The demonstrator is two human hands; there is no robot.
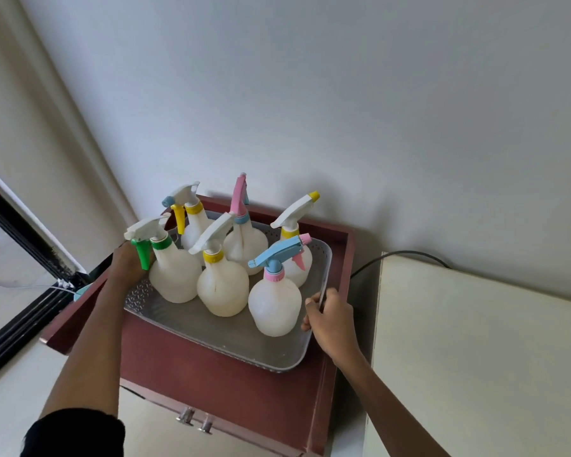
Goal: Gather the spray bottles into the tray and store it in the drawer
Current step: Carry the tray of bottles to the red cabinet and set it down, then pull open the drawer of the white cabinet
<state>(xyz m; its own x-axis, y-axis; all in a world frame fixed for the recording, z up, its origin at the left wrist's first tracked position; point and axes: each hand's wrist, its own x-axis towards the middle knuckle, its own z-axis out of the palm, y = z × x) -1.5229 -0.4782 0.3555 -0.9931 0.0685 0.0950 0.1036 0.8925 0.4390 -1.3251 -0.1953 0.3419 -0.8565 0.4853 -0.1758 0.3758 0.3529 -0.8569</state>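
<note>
A grey perforated tray (231,338) carries several white spray bottles with coloured triggers, among them a green-collared bottle (173,275), a yellow-collared bottle (223,288) and a blue-headed bottle (274,308). All stand upright. My left hand (127,263) grips the tray's left rim, partly hidden behind the green trigger. At the right rim, my right hand (330,319) has its fingers curled over the edge. The tray sits inside or just above the open dark red drawer (211,380); I cannot tell which.
The drawer is pulled out toward me, with a metal handle (195,420) on its front. A cream-coloured cabinet top (475,351) stands close on the right, a black cable (406,255) behind it. The white wall is directly behind the drawer. A dark window frame (20,232) runs at left.
</note>
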